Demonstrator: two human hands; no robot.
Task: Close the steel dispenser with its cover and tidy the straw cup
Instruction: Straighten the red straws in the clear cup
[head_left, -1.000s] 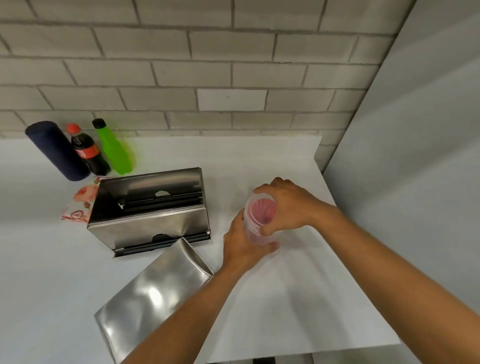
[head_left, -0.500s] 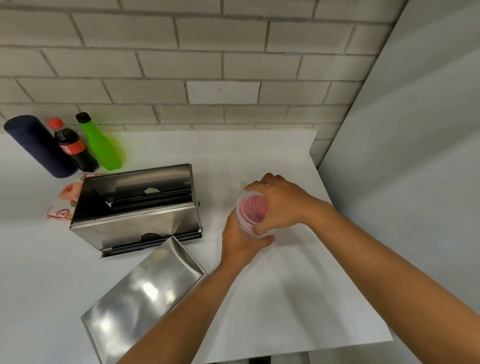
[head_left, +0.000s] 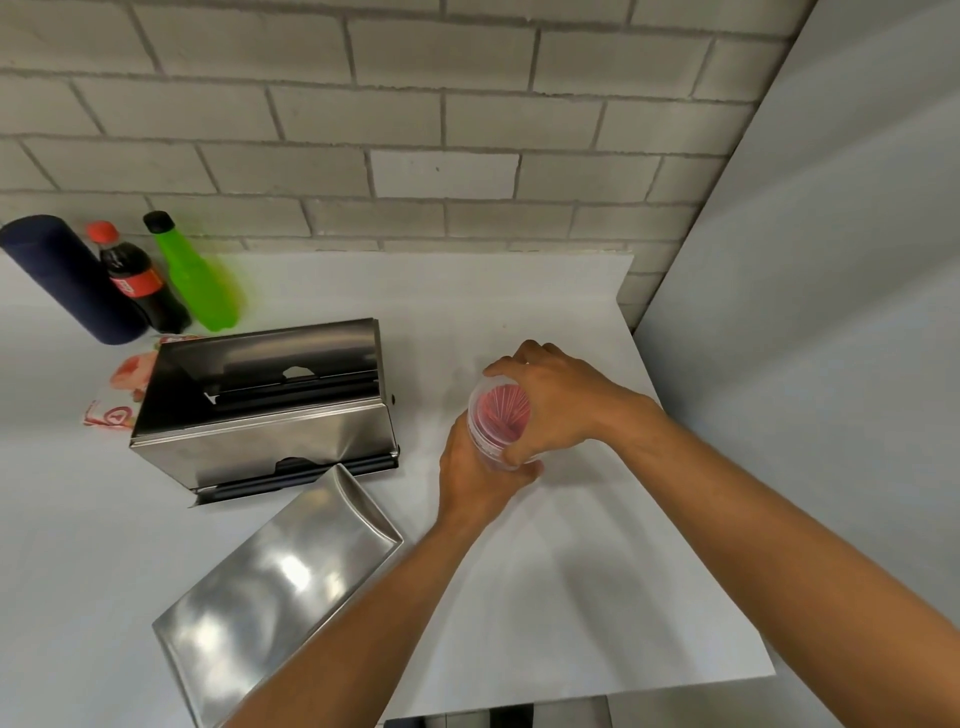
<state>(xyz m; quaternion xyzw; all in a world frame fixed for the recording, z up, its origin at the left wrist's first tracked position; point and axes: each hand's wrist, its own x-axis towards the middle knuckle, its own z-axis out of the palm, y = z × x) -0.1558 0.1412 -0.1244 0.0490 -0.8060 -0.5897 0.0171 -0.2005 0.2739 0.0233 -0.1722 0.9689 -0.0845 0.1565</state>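
Standing open on the white desk (head_left: 571, 312), the steel dispenser (head_left: 270, 415) is seen left of centre, its cover (head_left: 275, 587) laid flat before it. Rightward, the straw cup (head_left: 496, 423) is gripped by left hand (head_left: 475, 475) and right hand (head_left: 561, 400), fingers wrapped around it.

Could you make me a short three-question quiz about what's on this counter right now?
1. True or false: the steel cover is already fitted onto the steel dispenser.
2. Which holds the straw cup? A) left hand only B) right hand only C) both hands
3. Fill in: the green bottle stands beside a cola bottle with a ____ cap.

Key: 1 false, the cover lies on the counter in front of the dispenser; 2 C; 3 red.
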